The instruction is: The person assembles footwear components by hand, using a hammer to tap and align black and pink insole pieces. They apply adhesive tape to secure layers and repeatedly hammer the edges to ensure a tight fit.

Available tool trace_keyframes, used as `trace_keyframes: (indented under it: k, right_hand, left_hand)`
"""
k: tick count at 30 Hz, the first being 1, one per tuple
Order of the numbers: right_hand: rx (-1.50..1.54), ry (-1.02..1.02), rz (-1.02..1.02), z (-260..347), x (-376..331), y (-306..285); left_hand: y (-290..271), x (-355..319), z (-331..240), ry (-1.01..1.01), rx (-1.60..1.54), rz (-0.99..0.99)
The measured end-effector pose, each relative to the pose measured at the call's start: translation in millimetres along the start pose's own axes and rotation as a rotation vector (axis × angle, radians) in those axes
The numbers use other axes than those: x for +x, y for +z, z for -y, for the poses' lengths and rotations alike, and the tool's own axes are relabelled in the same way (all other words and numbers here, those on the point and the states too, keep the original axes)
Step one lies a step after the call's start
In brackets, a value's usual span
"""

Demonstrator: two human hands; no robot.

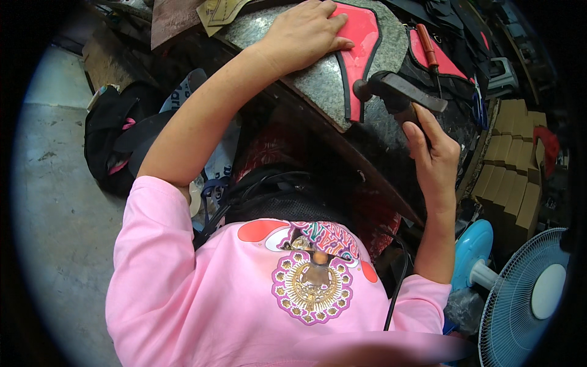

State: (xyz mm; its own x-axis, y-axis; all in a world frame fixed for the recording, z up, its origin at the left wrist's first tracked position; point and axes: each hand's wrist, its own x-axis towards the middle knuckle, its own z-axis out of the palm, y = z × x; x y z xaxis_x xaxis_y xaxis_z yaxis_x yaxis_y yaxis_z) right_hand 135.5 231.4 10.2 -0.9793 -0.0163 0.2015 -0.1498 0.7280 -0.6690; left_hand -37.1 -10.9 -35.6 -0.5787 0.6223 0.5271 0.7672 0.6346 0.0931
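My left hand lies on a red piece with black edging, fingers spread and thumb pressed on its face. The piece rests on a grey speckled stone slab and narrows to a strip toward me. My right hand is closed round the handle of a hammer. The hammer's round face is at the right edge of the narrow strip; whether it touches is hard to tell. A tool with a red handle and thin metal shaft lies right of the slab, over a second red, black-edged piece.
Black sheet material is heaped at the far right of the bench. Stacked brown cardboard boxes and a standing fan are to my right. A black bundle sits left of the bench, and a tan flat piece lies at its far left.
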Motion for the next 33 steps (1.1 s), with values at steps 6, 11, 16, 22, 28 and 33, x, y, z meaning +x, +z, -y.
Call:
trace_keyframes:
  k: [6, 11, 16, 22, 28, 33]
  right_hand:
    - [0.051, -0.092, -0.102, 3, -8, -16]
    - [-0.009, -0.003, 0.087, 0, -24, -8]
    - [-0.003, -0.142, -0.02, 0, -31, -19]
    - [-0.053, -0.165, 0.172, 10, -34, -9]
    - [0.072, -0.13, 0.131, 2, -38, -21]
    - [0.321, -0.033, -0.145, -12, -42, -36]
  left_hand:
    - [-1, -4, -3, -0.038, -0.046, -0.023]
    - [-2, -2, -4, -0.048, -0.035, -0.009]
    - [-2, -4, -5, -0.065, -0.036, -0.016]
    - [0, -2, -7, -0.063, 0.118, -0.023]
    - [-8, -12, -17, -0.062, 0.021, -0.007]
    - [-43, -43, -42, 0.111, -0.068, 0.13]
